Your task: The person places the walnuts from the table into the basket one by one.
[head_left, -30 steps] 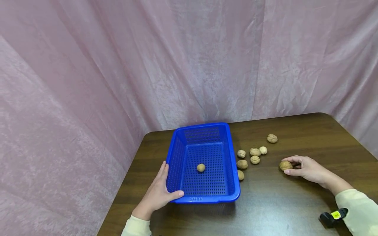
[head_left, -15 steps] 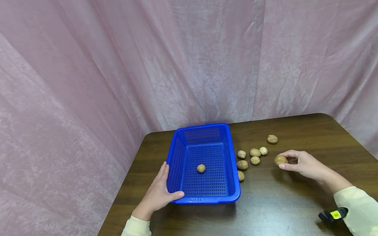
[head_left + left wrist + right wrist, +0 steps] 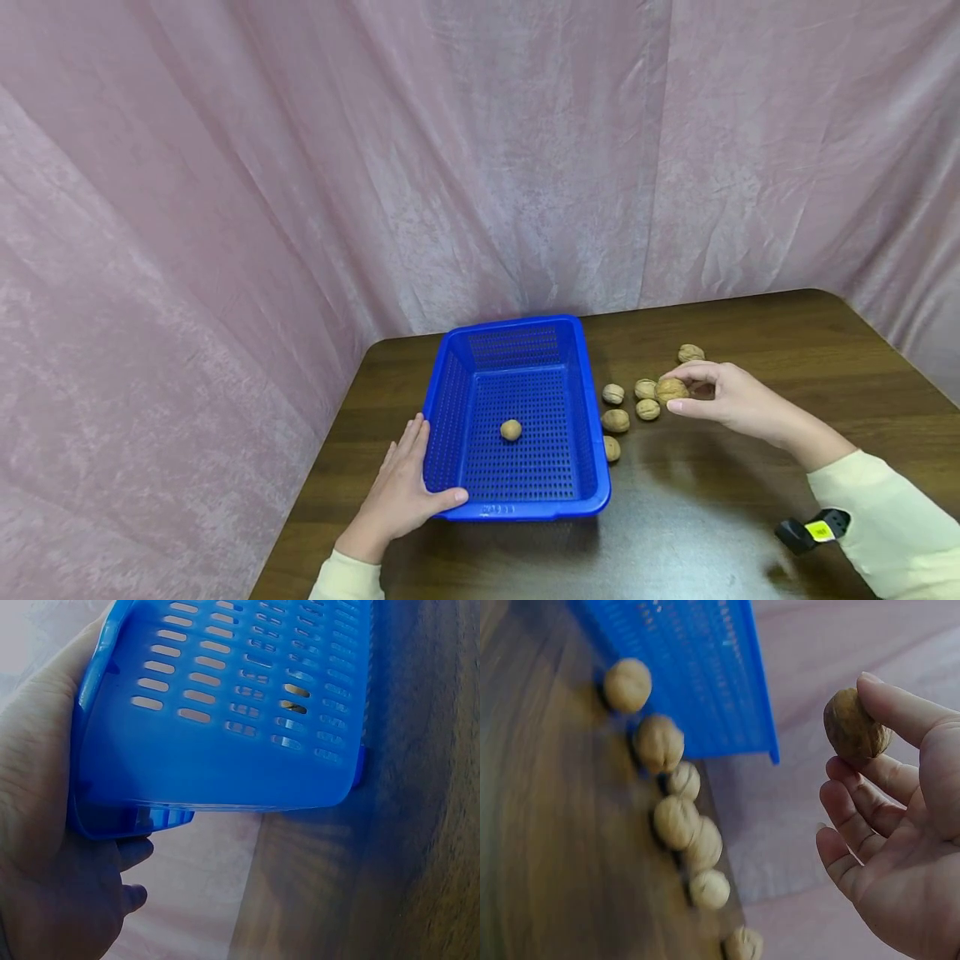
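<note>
A blue plastic basket (image 3: 525, 508) with slotted walls stands on the table, one walnut (image 3: 511, 430) lying on its floor. My left hand (image 3: 401, 492) rests at the basket's near left corner, its straight fingers along the outer left side and its thumb over the front rim. In the left wrist view that hand lies against the basket's rim (image 3: 90, 697). Between thumb and fingers my right hand (image 3: 738, 400) pinches another walnut (image 3: 672, 391), raised above the table as the right wrist view shows. Beyond it, a walnut (image 3: 690, 353) sits partly hidden by the fingers.
Several walnuts (image 3: 616, 421) lie to the right of the basket, one (image 3: 612, 449) partly covered by its rim. In the right wrist view they form a loose row along the brown table (image 3: 562, 862). A pink curtain (image 3: 525, 167) hangs behind the table.
My right hand has lifted the walnut and carried it left and away from me, now overlapping the loose walnuts in the head view. The left hand and the basket have stayed in place.
</note>
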`<state>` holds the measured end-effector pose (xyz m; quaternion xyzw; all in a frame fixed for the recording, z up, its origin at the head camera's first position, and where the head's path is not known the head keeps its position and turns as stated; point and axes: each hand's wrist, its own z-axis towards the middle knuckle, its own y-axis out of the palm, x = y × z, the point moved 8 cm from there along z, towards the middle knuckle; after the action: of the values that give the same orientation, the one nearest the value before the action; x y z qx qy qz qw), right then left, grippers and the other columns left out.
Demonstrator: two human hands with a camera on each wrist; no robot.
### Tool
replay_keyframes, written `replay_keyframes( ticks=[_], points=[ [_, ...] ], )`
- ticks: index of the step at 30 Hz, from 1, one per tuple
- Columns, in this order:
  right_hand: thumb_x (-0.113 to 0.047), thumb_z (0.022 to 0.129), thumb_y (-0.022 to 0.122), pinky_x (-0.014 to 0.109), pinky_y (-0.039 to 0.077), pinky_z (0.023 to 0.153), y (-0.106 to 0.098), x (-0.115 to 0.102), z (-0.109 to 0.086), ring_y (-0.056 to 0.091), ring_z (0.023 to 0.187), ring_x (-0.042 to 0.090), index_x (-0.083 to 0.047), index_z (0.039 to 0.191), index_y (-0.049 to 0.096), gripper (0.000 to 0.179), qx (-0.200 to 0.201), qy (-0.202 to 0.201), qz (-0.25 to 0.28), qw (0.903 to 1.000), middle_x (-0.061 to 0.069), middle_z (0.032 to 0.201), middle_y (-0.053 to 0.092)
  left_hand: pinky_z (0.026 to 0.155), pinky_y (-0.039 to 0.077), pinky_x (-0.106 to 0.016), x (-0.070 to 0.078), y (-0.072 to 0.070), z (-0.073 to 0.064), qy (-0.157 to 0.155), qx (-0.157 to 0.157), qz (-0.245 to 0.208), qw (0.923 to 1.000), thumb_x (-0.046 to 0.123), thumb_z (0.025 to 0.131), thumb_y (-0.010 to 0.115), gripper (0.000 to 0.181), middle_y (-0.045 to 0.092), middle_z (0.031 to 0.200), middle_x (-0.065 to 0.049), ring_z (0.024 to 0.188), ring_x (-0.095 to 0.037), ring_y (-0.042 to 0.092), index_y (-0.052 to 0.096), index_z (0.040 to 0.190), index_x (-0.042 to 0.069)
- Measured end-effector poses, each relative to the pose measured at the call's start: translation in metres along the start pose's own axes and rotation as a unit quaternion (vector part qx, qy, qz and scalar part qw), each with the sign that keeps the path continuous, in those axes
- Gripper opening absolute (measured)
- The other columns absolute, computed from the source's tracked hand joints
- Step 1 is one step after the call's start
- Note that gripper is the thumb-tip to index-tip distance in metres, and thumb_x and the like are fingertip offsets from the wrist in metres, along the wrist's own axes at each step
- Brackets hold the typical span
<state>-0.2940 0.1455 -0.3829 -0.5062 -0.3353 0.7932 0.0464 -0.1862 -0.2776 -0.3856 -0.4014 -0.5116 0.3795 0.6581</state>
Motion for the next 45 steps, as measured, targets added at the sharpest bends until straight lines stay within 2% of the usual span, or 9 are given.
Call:
replay_keyframes(
  ticks=[6,10,17,24,27,31,37,41,45],
  points=[
    [-0.019,0.086,0.074,0.026,0.049,0.070,0.011,-0.028,0.018,0.058,0.087,0.010,-0.010,0.112,0.067,0.028,-0.015,-0.036,0.035,0.9986,-0.001,0.100,0.066,0.114,0.013,-0.055,-0.001,0.001,-0.001,-0.005,-0.005,0.001,1.0000,0.062,0.067,0.077,0.119,0.012,0.160,-0.009,0.146,-0.025,0.008,0.021,0.151,-0.002],
    [-0.021,0.086,0.073,0.030,0.049,0.077,0.020,-0.039,0.031,0.058,0.095,0.010,-0.011,0.112,0.067,0.028,-0.038,-0.045,0.046,0.9972,-0.002,0.106,0.066,0.114,0.012,-0.054,-0.001,0.001,0.000,-0.011,-0.011,0.002,0.9999,0.063,0.068,0.076,0.119,0.010,0.160,-0.007,0.146,-0.023,0.005,0.020,0.152,0.000],
    [-0.029,0.086,0.074,0.042,0.049,0.089,0.037,-0.063,0.060,0.058,0.103,0.015,-0.013,0.114,0.068,0.033,-0.077,-0.052,0.034,0.9951,-0.004,0.110,0.065,0.114,0.012,-0.054,-0.002,0.001,-0.001,-0.013,-0.012,0.001,0.9998,0.063,0.068,0.077,0.119,0.010,0.160,-0.006,0.146,-0.022,0.004,0.020,0.152,0.000],
    [-0.036,0.084,0.074,0.040,0.049,0.087,0.056,-0.092,0.089,0.057,0.099,0.016,-0.018,0.113,0.070,0.034,-0.112,-0.072,0.018,0.9910,-0.006,0.109,0.065,0.114,0.011,-0.054,-0.003,0.003,-0.001,-0.014,-0.016,-0.001,0.9998,0.071,0.067,0.071,0.123,0.009,0.160,-0.006,0.146,-0.022,0.004,0.018,0.152,0.000],
    [-0.041,0.085,0.072,0.040,0.046,0.088,0.068,-0.102,0.099,0.055,0.103,0.015,-0.022,0.114,0.069,0.034,-0.130,-0.067,0.014,0.9892,-0.007,0.113,0.063,0.114,0.011,-0.054,-0.003,0.003,-0.001,-0.016,-0.020,-0.003,0.9997,0.076,0.066,0.067,0.125,0.008,0.160,-0.005,0.146,-0.022,0.003,0.018,0.152,0.000],
    [-0.043,0.085,0.071,0.043,0.045,0.094,0.089,-0.114,0.114,0.055,0.107,0.014,-0.022,0.115,0.069,0.036,-0.152,-0.058,0.033,0.9861,-0.006,0.115,0.062,0.114,0.009,-0.055,-0.003,0.002,0.000,-0.017,-0.022,-0.011,0.9996,0.071,0.068,0.071,0.122,0.007,0.160,-0.005,0.146,-0.022,0.002,0.017,0.152,0.001],
    [-0.046,0.084,0.071,0.036,0.046,0.090,0.127,-0.132,0.135,0.057,0.103,0.015,-0.020,0.116,0.068,0.041,-0.184,-0.038,0.065,0.9801,-0.007,0.108,0.063,0.114,0.009,-0.055,-0.001,0.000,-0.002,-0.018,-0.026,-0.014,0.9994,0.069,0.069,0.072,0.122,0.006,0.161,-0.005,0.146,-0.023,0.002,0.016,0.153,0.001],
    [-0.045,0.084,0.072,0.036,0.047,0.090,0.151,-0.135,0.146,0.058,0.102,0.015,-0.021,0.114,0.069,0.039,-0.192,-0.015,0.095,0.9766,-0.008,0.105,0.065,0.114,0.010,-0.055,-0.001,-0.002,-0.005,-0.020,-0.023,-0.011,0.9995,0.072,0.068,0.070,0.123,0.006,0.161,-0.005,0.146,-0.025,0.004,0.017,0.153,0.001],
    [-0.045,0.084,0.072,0.037,0.046,0.094,0.179,-0.129,0.152,0.058,0.104,0.012,-0.020,0.114,0.070,0.039,-0.202,0.022,0.117,0.9722,-0.010,0.105,0.066,0.113,0.011,-0.057,0.002,-0.003,-0.009,-0.019,-0.018,-0.008,0.9996,0.065,0.069,0.074,0.120,0.007,0.161,-0.006,0.146,-0.027,0.005,0.017,0.152,0.000]
  ],
)
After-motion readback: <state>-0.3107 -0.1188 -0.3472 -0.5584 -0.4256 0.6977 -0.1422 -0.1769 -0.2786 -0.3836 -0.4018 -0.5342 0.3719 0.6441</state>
